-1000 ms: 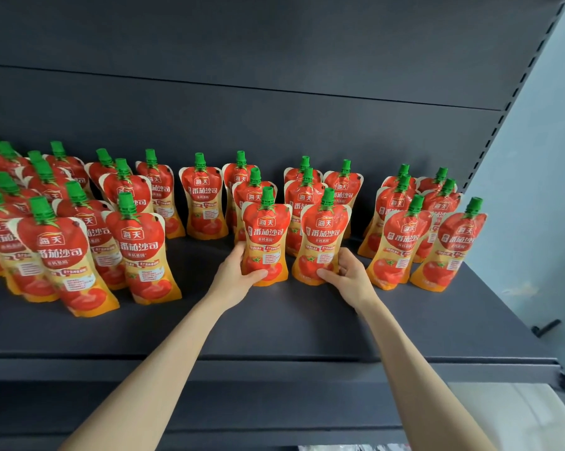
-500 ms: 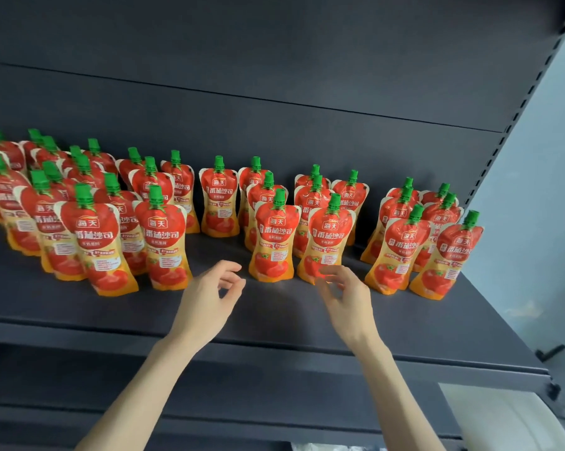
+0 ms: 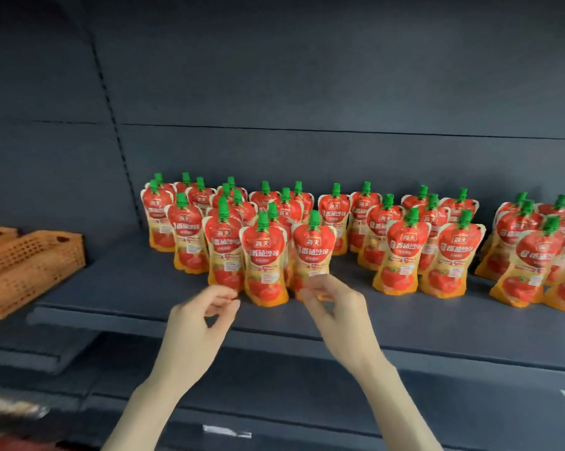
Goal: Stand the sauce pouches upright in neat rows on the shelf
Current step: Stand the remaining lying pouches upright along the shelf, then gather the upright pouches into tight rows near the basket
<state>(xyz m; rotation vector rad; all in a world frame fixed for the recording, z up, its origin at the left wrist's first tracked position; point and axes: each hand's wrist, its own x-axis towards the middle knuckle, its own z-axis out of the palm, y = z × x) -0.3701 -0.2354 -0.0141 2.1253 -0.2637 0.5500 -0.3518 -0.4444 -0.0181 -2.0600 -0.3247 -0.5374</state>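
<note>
Several red and yellow sauce pouches with green caps stand upright in rows on the dark grey shelf (image 3: 404, 323). The left group's front pouches (image 3: 264, 262) are nearest my hands. My left hand (image 3: 203, 317) hovers just in front of a front pouch (image 3: 224, 252), fingers loosely curled and holding nothing. My right hand (image 3: 333, 304) reaches the base of another front pouch (image 3: 313, 252), its blurred fingertips overlapping the pouch's bottom edge; whether they grip it is unclear. More pouches (image 3: 401, 255) stand in the middle, and others (image 3: 531, 258) at the right.
An orange perforated basket (image 3: 30, 268) sits on the neighbouring shelf at the left. A dark back panel rises behind the pouches. A lower shelf (image 3: 274, 402) runs beneath my forearms. Bare shelf surface lies left of the pouches.
The view has swung left, bringing the basket into sight. Both hands let go of the two middle front pouches, drew back, then moved left to the left group's front pouches.
</note>
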